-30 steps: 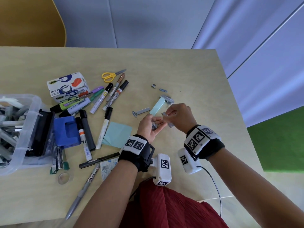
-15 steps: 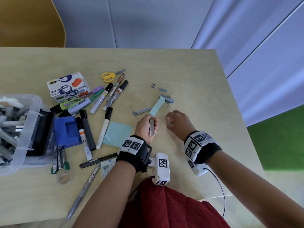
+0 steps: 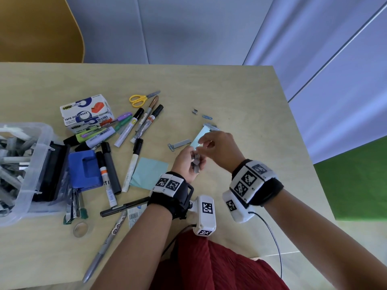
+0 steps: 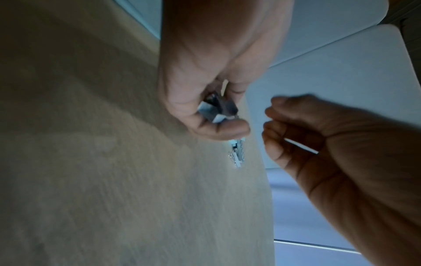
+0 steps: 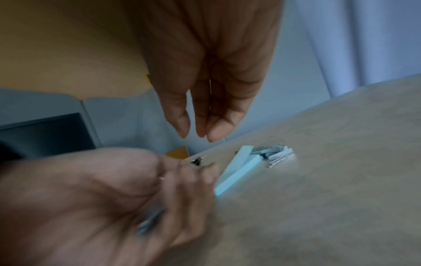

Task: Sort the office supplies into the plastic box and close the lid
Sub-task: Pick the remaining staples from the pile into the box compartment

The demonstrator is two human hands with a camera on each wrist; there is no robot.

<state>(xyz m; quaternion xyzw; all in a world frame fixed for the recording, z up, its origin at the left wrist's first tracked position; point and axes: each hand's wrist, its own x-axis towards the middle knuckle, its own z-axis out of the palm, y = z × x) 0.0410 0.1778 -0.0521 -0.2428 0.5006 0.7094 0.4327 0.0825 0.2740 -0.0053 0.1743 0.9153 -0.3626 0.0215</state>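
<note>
Staple strips [image 3: 196, 163] sit bunched in the left hand [image 3: 187, 164], fingers curled round them, held just above the table [image 3: 240, 97] near its right half. 0.5 s ago the left hand held a single strip upright and the right hand was down on the table as a fist; now the right hand [image 3: 219, 148] is up over the left, fingertips drawn together right at the bundle. Looks like it is adding another strip, but the right wrist view shows nothing clearly between those fingertips, so cannot tell if it pinches anything.

Meaning: small staples are being gathered into one handful before the trip to the box. More strips [image 3: 211, 127] still lie past the hands beside a pale blue pad [image 3: 199, 137], one strip [image 3: 182, 143] and a paper clip [image 3: 170, 147] to the left.

Plastic box [image 3: 45, 143] is at far left, well apart, partly filled, open. Markers [image 3: 134, 126], scissors [image 3: 139, 98], tape dispenser carton [image 3: 83, 114], blue hole punch [image 3: 84, 168] still out. Task far from done.
</note>
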